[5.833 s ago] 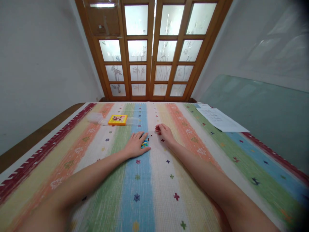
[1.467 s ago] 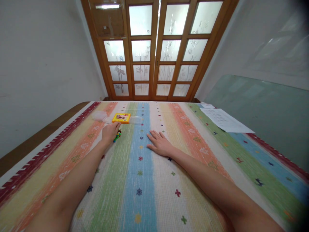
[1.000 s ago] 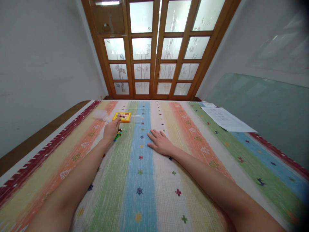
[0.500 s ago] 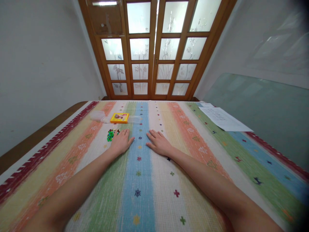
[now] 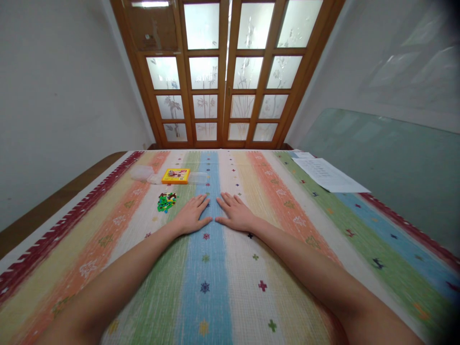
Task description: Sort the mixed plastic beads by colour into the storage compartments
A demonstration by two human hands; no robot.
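Cloth (image 5: 204,261): striped, across the lower frame.
Paper (image 5: 327,175): right of centre.
Right hand (image 5: 235,212): mid-frame, palm down, spread apart.
Left hand (image 5: 191,215): just beside it, also palm down, spread apart.
Box (image 5: 176,176): yellow, left of centre.
Pieces (image 5: 166,202): mostly green, clustered below the box.

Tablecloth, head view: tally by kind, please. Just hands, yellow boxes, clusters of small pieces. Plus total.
Hands: 2 (left hand, right hand)
Yellow box: 1
Cluster of small pieces: 1 (single pieces too small to count)
Total: 4
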